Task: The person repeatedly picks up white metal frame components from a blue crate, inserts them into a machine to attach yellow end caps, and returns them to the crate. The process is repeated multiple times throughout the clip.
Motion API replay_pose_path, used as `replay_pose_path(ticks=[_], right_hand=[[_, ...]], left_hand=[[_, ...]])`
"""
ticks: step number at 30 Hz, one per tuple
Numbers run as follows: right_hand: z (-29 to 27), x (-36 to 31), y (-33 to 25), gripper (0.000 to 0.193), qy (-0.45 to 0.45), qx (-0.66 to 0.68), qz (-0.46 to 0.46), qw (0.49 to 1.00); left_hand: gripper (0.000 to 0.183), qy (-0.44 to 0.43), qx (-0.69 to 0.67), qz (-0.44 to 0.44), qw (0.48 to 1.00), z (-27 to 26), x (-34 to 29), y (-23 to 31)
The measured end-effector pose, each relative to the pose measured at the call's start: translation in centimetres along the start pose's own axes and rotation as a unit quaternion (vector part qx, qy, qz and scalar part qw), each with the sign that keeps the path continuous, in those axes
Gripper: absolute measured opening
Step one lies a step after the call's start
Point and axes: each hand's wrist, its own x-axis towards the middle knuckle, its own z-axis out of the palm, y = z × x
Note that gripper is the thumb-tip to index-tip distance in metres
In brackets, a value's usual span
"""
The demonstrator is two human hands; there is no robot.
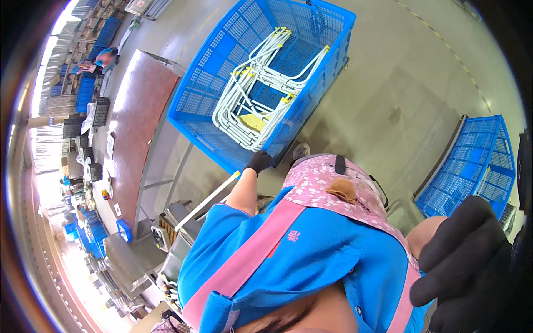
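Observation:
My left hand [259, 162], in a black glove, is closed at the near rim of a large blue plastic crate [191, 91]. Its fingertips are partly hidden there. Inside the crate lie several bent white tube frames [250, 105] with yellow end caps. A white tube [206, 201] with a yellow end slants beside my left forearm, its tip close to the wrist. Raised near the camera at the lower right is my right hand [466, 266], also black-gloved. Its fingers are partly stretched and apart, and nothing shows in them.
Left of the crate stands a long table [139, 111] with a reddish-brown top. Another blue crate [472, 161] stands on the floor at the right. Further off at the left, a person [105, 58] is near shelves and blue bins. I wear a pink apron [327, 177].

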Motion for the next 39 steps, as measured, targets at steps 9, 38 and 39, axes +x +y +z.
replay_pose_path(ticks=[9, 38, 39], right_hand=[[3.8, -10.9, 6.3, 0.039, 0.24, 0.149, -0.063, 0.957], [19.1, -38.8, 22.0, 0.022, 0.548, -0.158, 0.497, 0.654], [18.3, -39.6, 22.3, 0.022, 0.554, -0.163, 0.501, 0.645]], left_hand=[[0.02, -0.026, 0.005, -0.036, 0.999, 7.9, -5.4, 3.5], [0.021, -0.171, 0.484, 0.135, 0.847, 20.2, 11.3, 18.7], [0.021, -0.184, 0.503, 0.145, 0.832, 21.5, 12.3, 20.2]])
